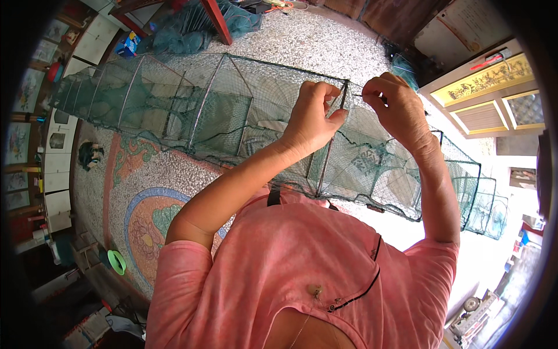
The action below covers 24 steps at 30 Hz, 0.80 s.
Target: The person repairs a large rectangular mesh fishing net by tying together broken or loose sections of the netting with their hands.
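A long green mesh fishing trap (224, 119) with rectangular metal frames stretches across the view in front of me. My left hand (314, 119) has its thumb and fingers around the top corner of one frame bar (328, 157). Just to the right, my right hand (398, 107) is closed in a pinch at the trap's upper edge. A thin dark strand (357, 95) shows between its fingertips and that corner; whether it is cord or a tool's tip I cannot tell. Some of the right fingers are hidden behind the hand.
More green netting (180, 29) lies piled at the far left beside a red wooden leg (216, 22). White cabinets (57, 168) line the left side. A yellow-panelled door (482, 93) stands at the right. A green ring-shaped item (117, 262) is at lower left.
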Available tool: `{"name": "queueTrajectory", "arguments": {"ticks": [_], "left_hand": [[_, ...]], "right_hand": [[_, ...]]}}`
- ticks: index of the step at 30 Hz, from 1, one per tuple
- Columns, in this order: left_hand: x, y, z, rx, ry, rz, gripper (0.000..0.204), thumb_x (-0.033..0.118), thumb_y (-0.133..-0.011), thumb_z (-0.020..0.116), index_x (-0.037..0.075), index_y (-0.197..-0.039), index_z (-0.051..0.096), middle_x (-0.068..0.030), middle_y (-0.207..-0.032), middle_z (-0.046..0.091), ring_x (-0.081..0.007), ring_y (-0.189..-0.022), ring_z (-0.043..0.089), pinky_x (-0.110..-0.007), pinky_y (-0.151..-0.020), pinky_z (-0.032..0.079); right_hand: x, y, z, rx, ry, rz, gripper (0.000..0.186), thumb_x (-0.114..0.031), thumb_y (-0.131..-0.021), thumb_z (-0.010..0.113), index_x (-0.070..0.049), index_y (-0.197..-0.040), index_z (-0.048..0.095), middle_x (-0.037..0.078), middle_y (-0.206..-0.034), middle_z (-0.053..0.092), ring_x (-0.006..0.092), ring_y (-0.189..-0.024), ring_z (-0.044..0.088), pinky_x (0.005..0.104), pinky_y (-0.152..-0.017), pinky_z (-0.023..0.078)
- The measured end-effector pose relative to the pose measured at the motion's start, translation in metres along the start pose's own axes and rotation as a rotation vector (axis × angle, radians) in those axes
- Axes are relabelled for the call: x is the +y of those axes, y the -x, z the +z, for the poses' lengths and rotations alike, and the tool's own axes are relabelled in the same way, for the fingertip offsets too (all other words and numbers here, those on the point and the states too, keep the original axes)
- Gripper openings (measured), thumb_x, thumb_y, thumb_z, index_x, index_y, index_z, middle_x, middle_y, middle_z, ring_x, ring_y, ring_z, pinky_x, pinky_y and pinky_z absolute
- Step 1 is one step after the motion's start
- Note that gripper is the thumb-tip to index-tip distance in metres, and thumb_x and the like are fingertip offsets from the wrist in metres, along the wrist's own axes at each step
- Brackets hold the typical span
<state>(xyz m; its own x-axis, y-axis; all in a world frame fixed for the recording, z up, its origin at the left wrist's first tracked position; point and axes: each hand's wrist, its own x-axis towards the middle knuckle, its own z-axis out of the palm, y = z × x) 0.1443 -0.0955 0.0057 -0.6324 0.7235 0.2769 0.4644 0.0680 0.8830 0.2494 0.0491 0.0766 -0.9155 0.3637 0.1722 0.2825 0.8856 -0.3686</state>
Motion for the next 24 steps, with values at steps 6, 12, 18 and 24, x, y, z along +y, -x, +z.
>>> {"name": "queueTrajectory", "arguments": {"ticks": [6,12,18,24], "left_hand": [[-0.01,-0.006,-0.001,-0.106,0.15,-0.238,0.045,0.018,-0.067,0.08,0.001,-0.102,0.058,-0.0048,-0.083,0.056,-0.0126,-0.073,0.055,-0.028,-0.064,0.049],[-0.011,-0.003,0.0,-0.175,0.396,-0.422,0.042,0.017,-0.078,0.076,0.003,-0.113,0.058,0.0006,-0.095,0.053,-0.0092,-0.085,0.051,-0.023,-0.075,0.047],[-0.024,-0.003,0.002,-0.12,0.395,-0.338,0.045,0.02,-0.071,0.081,0.001,-0.104,0.058,-0.0014,-0.085,0.055,-0.0102,-0.074,0.052,-0.025,-0.067,0.049],[-0.014,-0.004,-0.001,-0.186,0.375,-0.41,0.042,0.017,-0.077,0.076,0.002,-0.111,0.058,0.0021,-0.091,0.053,-0.0072,-0.083,0.051,-0.021,-0.075,0.046]], "right_hand": [[0.003,-0.004,0.014,0.029,-0.12,-0.026,0.006,-0.008,-0.078,0.063,-0.007,-0.083,0.065,0.008,-0.082,0.062,0.0266,-0.084,0.059,0.0373,-0.076,0.048],[-0.002,-0.008,0.013,0.05,-0.098,-0.074,0.004,-0.006,-0.079,0.06,-0.005,-0.082,0.062,0.01,-0.083,0.062,0.0289,-0.084,0.059,0.0381,-0.077,0.048],[-0.007,-0.006,-0.011,0.079,0.073,-0.055,0.006,-0.005,-0.081,0.056,-0.006,-0.081,0.062,0.009,-0.084,0.062,0.0291,-0.088,0.058,0.0385,-0.078,0.048],[-0.001,-0.01,0.01,0.018,-0.08,-0.033,0.004,-0.004,-0.078,0.06,-0.005,-0.082,0.062,0.009,-0.083,0.062,0.029,-0.082,0.06,0.0366,-0.075,0.049]]}}
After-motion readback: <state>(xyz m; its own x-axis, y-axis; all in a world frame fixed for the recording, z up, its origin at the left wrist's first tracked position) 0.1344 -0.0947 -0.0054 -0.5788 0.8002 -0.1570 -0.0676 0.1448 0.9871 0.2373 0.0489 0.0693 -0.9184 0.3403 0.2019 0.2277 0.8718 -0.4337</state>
